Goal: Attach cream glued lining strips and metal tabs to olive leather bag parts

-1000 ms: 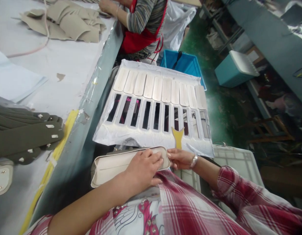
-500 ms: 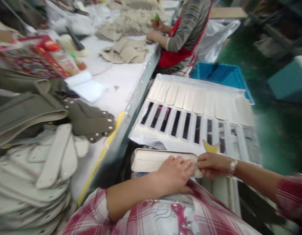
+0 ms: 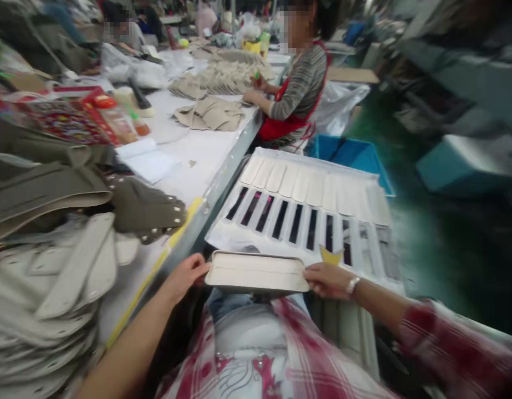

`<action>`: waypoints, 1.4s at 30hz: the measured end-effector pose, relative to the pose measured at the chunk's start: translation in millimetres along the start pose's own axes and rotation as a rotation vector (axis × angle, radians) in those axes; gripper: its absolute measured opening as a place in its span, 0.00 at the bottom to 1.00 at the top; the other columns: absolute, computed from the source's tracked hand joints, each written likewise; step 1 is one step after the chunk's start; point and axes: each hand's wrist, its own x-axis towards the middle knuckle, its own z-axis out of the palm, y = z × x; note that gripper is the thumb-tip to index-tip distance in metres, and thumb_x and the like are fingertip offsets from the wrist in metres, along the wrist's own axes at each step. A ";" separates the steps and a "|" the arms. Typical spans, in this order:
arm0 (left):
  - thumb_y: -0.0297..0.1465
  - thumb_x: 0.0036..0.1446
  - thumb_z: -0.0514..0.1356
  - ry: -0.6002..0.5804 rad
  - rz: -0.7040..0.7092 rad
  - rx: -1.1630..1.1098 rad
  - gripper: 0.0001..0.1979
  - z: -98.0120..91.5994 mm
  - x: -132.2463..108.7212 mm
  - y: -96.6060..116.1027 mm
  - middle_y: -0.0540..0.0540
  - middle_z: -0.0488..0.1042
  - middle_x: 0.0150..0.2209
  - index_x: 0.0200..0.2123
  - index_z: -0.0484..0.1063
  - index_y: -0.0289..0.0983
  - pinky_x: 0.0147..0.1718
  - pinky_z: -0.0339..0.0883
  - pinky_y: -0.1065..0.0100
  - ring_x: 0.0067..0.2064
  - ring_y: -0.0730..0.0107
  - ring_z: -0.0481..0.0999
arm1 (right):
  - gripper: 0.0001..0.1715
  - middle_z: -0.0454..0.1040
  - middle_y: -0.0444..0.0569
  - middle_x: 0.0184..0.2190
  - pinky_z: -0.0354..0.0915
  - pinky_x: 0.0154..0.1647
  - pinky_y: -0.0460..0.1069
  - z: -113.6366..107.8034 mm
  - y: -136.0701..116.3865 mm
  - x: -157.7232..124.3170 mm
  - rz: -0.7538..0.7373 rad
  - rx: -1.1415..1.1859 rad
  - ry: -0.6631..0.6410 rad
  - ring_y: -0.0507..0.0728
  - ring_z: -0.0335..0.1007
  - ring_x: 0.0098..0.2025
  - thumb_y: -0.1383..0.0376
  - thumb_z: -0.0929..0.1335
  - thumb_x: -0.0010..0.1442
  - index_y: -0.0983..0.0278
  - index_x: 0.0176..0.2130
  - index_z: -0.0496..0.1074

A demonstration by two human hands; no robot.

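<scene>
Between my hands I hold a long cream rectangular panel [image 3: 256, 269] with rounded corners, a dark edge and a line along its middle. Its left end is pinched by my left hand [image 3: 186, 277], thumb and fingers closed. At the right end my right hand [image 3: 327, 279] grips it, with the fingers curled. Just behind the panel lies a slotted white rack [image 3: 247, 238] with a row of cream strips [image 3: 297, 183] along its far half. A yellow notched piece [image 3: 331, 256] stands right behind my right hand.
On my left runs a white table [image 3: 214, 147] with a yellow-taped edge. It bears stacked pale straps [image 3: 79, 266], dark olive pieces [image 3: 146, 208] and a red patterned bag [image 3: 68, 113]. A co-worker [image 3: 300, 83] sits beyond the rack, near a blue bin [image 3: 349, 152].
My left hand has moved from the panel's top surface to its left end. The panel now lies more level between both hands. The camera view has tilted up.
</scene>
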 end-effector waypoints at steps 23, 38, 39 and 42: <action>0.42 0.52 0.59 -0.139 -0.135 0.058 0.19 -4.2 17.0 1.1 0.56 0.57 0.22 0.24 0.54 0.37 0.24 0.55 0.75 0.25 0.77 0.58 | 0.13 0.74 0.48 0.20 0.69 0.20 0.44 -12.4 -30.3 -0.4 0.194 -0.147 -0.089 0.52 0.72 0.20 0.66 0.65 0.58 0.68 0.24 0.64; 0.26 0.47 0.55 -0.684 0.425 0.952 0.24 107.3 76.4 91.3 0.44 0.72 0.49 0.51 0.67 0.35 0.48 0.62 0.68 0.48 0.64 0.71 | 0.13 0.76 0.46 0.36 0.66 0.38 0.49 -1.3 -31.0 5.6 -0.699 -0.882 0.222 0.54 0.71 0.35 0.64 0.64 0.55 0.62 0.40 0.73; 0.24 0.47 0.53 -0.779 0.423 0.940 0.24 116.3 82.6 93.3 0.45 0.73 0.47 0.50 0.68 0.36 0.46 0.63 0.70 0.46 0.66 0.72 | 0.12 0.76 0.46 0.35 0.65 0.38 0.49 1.5 -30.6 5.3 -0.730 -0.918 0.227 0.54 0.71 0.36 0.65 0.63 0.56 0.62 0.39 0.74; 0.22 0.47 0.51 -0.872 0.470 0.905 0.25 126.8 86.6 92.3 0.48 0.73 0.48 0.50 0.70 0.38 0.46 0.62 0.70 0.46 0.67 0.72 | 0.14 0.76 0.46 0.36 0.65 0.41 0.49 3.1 -24.7 3.9 -0.823 -0.945 0.266 0.55 0.71 0.38 0.65 0.63 0.57 0.61 0.41 0.74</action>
